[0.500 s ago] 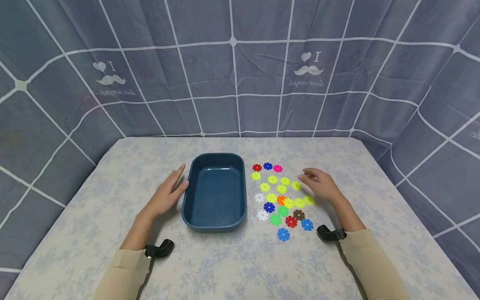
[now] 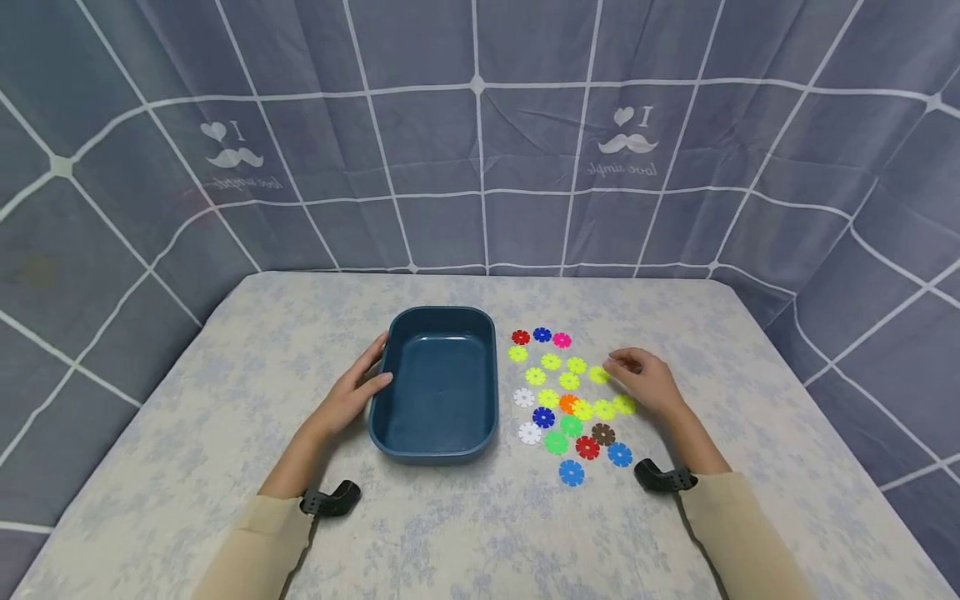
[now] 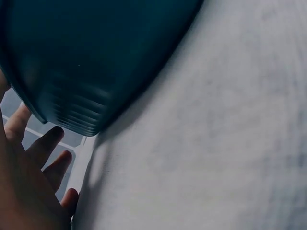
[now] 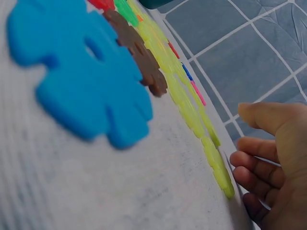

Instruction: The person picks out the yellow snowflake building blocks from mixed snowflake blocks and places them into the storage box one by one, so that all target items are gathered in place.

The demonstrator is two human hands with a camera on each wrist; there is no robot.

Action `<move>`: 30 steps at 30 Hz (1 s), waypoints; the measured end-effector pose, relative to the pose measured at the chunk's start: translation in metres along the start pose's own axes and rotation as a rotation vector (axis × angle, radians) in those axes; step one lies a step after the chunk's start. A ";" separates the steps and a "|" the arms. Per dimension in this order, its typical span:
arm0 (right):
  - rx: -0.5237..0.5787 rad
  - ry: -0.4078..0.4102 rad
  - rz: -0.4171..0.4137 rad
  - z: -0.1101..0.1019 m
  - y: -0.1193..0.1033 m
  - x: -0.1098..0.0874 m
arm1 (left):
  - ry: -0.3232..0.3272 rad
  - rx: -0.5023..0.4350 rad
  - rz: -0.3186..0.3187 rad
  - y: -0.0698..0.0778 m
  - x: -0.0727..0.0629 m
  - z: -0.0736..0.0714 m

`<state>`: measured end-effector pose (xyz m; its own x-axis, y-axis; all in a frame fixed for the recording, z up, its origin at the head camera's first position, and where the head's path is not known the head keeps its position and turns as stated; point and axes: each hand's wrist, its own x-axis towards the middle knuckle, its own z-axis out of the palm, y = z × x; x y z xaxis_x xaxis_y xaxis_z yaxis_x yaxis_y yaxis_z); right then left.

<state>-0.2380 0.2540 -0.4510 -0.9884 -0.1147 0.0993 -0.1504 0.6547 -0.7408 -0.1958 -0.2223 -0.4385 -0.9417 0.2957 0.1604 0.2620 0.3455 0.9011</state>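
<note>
Dark blue bin (image 2: 441, 457): stands upright on the surface (image 2: 420, 533), just left of the spread; no disc shows inside it.
Notched discs (image 2: 556, 442): all lie loose on the surface, to the right of the dark blue bin; yellow is the commonest colour (the orange disc (image 2: 566, 402) and a yellow neighbour overlap).
Work done: judging by the layout, little or nothing; no disc is raised and none looks slotted into another.
Work left: seemingly all handling of the notched discs.
Left grip (image 2: 348, 402): fingers extended and spread beside the bin's left outer side, thumb tip at the rim; it appears to rest there rather than clamp.
Right grip (image 2: 647, 382): fingers loosely bent, thumb standing apart from them in the right wrist view, holding nothing; it is right by the nearest yellow disc (image 2: 597, 374), though whether the fingertips touch it cannot be told.
</note>
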 end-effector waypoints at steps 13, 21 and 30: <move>-0.053 0.012 -0.045 0.004 0.004 -0.002 | -0.008 -0.029 -0.035 -0.008 0.000 0.005; -0.116 0.018 -0.063 0.006 0.006 -0.001 | -0.021 -0.049 -0.050 -0.005 0.001 0.006; -0.122 0.022 -0.075 0.010 0.005 0.000 | -0.024 -0.058 -0.042 -0.006 -0.001 0.002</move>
<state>-0.2390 0.2499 -0.4619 -0.9743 -0.1511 0.1672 -0.2240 0.7311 -0.6444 -0.1965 -0.2232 -0.4451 -0.9462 0.3034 0.1126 0.2087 0.3063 0.9288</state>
